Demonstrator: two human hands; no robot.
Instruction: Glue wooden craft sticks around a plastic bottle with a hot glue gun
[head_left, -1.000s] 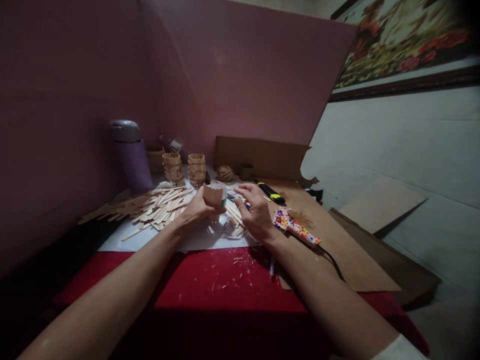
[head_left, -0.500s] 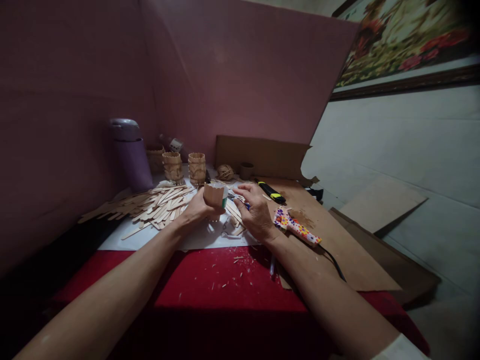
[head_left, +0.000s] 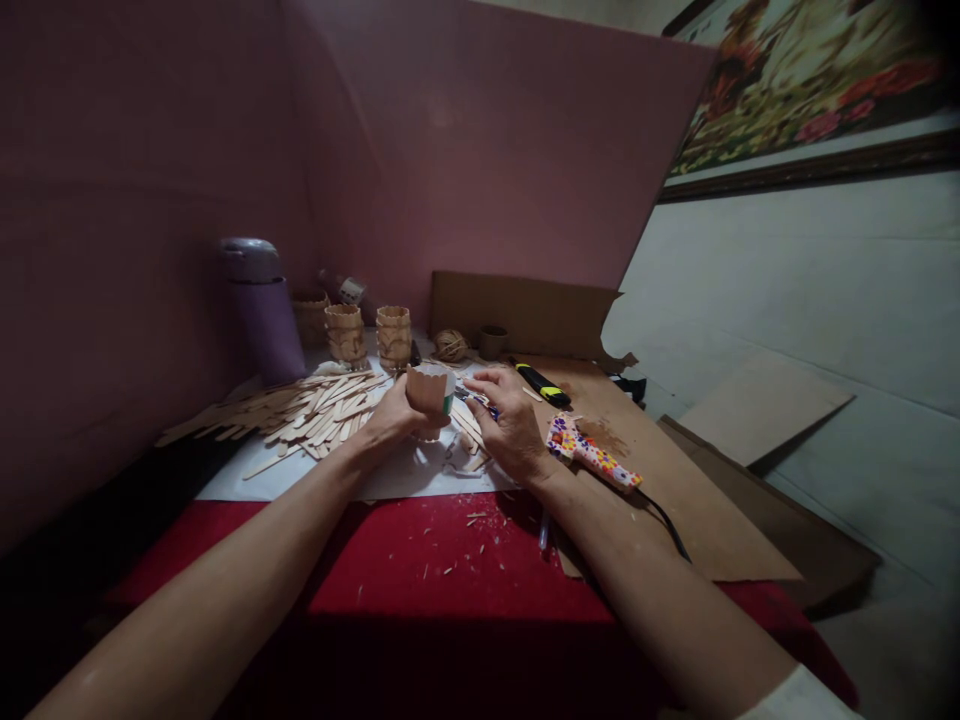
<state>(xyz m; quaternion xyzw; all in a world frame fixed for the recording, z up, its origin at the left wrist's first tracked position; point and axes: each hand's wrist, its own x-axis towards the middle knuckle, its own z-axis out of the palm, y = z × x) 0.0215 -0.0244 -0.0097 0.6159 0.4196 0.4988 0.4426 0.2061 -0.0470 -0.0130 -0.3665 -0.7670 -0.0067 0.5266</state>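
Note:
My left hand (head_left: 396,412) is closed around a cup (head_left: 429,388) with popsicle sticks fixed upright round its side. A white and green patch of the cup shows on its right, where no sticks cover it. In my right hand (head_left: 511,422) is a small blue-handled tool (head_left: 493,410) that looks like pliers; its metal end points left towards the cup, and my fingers partly hide it. Loose popsicle sticks (head_left: 326,410) lie in a heap left of the cup on white paper (head_left: 240,480). More sticks lie between my hands.
Two stick-covered cups (head_left: 394,338) stand behind, near a purple flask (head_left: 262,320) and a ball of twine (head_left: 451,346). A black-yellow utility knife (head_left: 541,384) and a flower-patterned glue gun (head_left: 596,456) with a cord lie on cardboard (head_left: 675,510) at right. Wood scraps dot the red cloth (head_left: 405,560).
Almost nothing differs. The cup in my left hand is turned or tilted very slightly, and my right hand with the tool stays beside it.

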